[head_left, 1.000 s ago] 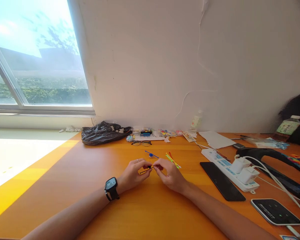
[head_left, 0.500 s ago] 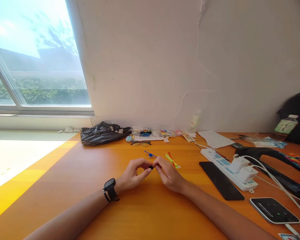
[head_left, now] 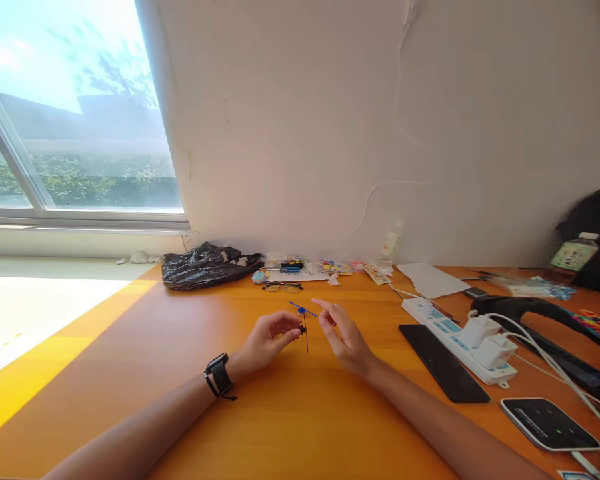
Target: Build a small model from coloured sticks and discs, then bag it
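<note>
My left hand (head_left: pixel 270 337), with a black watch on its wrist, pinches a small black piece with a thin dark stick (head_left: pixel 305 337) hanging down from it, just above the orange table (head_left: pixel 300 413). My right hand (head_left: pixel 341 330) hovers right beside it with the fingers apart and nothing in them. A blue stick with a blue hub (head_left: pixel 302 309) lies on the table just behind both hands. The right hand hides the coloured sticks that lay behind it.
A black plastic bag (head_left: pixel 205 265), glasses (head_left: pixel 283 287) and small coloured parts line the wall. To the right lie a white power strip with chargers (head_left: pixel 463 333), two dark phones (head_left: pixel 443 362), cables and bottles. A window stands at the left.
My right hand has let go of the small piece and opened, moving slightly back. The left hand now holds the piece alone, its stick hanging down instead of lying sideways.
</note>
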`<state>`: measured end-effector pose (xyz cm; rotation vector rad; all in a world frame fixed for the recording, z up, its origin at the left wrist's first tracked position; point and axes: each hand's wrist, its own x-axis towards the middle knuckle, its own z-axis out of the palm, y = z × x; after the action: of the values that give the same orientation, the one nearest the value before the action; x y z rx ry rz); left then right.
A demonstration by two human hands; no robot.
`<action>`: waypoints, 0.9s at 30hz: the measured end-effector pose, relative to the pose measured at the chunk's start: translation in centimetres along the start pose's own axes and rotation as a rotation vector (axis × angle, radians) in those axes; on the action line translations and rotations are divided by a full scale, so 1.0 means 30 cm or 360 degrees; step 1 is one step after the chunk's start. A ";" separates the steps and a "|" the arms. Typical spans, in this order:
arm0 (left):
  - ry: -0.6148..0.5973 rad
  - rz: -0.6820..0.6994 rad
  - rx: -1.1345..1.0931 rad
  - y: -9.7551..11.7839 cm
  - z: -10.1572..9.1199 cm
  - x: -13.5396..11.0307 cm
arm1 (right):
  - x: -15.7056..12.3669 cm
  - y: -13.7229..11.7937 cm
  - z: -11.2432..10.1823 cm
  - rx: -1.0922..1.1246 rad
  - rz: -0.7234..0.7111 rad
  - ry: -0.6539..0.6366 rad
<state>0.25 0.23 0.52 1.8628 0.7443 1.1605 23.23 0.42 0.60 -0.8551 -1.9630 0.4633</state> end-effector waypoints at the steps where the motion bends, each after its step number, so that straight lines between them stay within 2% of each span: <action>1: 0.0009 0.0003 0.0020 -0.001 -0.001 -0.001 | -0.001 0.006 0.001 0.0051 0.0051 -0.0023; 4: 0.0046 0.0016 0.0032 -0.001 0.001 -0.001 | -0.002 0.022 0.008 0.0226 0.0191 -0.0137; 7: 0.0100 0.0031 0.0036 -0.001 0.004 0.000 | 0.004 0.028 0.014 0.0393 0.0390 -0.0364; 9: 0.0124 0.0027 0.0020 -0.001 0.003 0.001 | 0.011 0.029 0.011 0.0451 0.0500 -0.0417; 14: 0.0131 -0.0001 -0.0008 -0.010 -0.003 0.003 | 0.027 0.034 -0.004 0.0473 0.0566 -0.0222; 27: 0.0158 0.0000 0.0052 -0.042 -0.011 0.011 | 0.023 0.084 0.009 0.0460 0.0576 -0.0145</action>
<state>0.01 1.23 -0.33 1.8423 0.8231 1.2550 23.72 2.65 -0.69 -1.0157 -1.7653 0.9869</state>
